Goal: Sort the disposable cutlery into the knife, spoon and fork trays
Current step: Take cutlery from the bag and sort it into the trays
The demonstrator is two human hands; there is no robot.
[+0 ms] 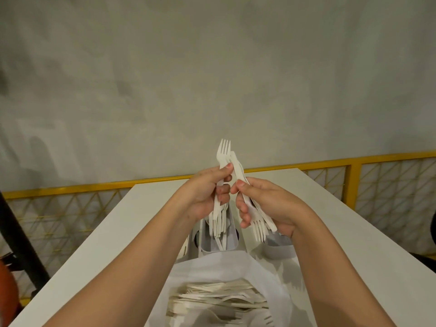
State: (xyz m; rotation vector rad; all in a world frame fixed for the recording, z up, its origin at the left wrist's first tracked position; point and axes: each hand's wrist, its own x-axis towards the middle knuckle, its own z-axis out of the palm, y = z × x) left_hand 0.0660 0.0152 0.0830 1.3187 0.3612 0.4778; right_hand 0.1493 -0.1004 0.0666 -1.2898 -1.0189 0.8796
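My left hand (pixel 204 192) grips a bundle of white plastic cutlery (pixel 218 217), with one fork (pixel 223 151) sticking up, tines toward the wall. My right hand (pixel 266 204) holds another bunch of forks (pixel 259 226) with their tines pointing down, plus a piece whose handle (pixel 236 166) rises between both hands. Both hands hover above white trays (pixel 232 243) on the white table (pixel 122 232). Under the left hand the middle tray holds several pieces. A white bag (pixel 224 267) at the near edge is full of mixed white cutlery (pixel 219 300).
A second white tray (pixel 278 252) sits to the right under my right wrist, and another tray's edge (pixel 186 246) shows at the left. A yellow-framed mesh railing (pixel 349 182) runs behind the table along a grey wall. A black pole (pixel 16 232) stands at the left.
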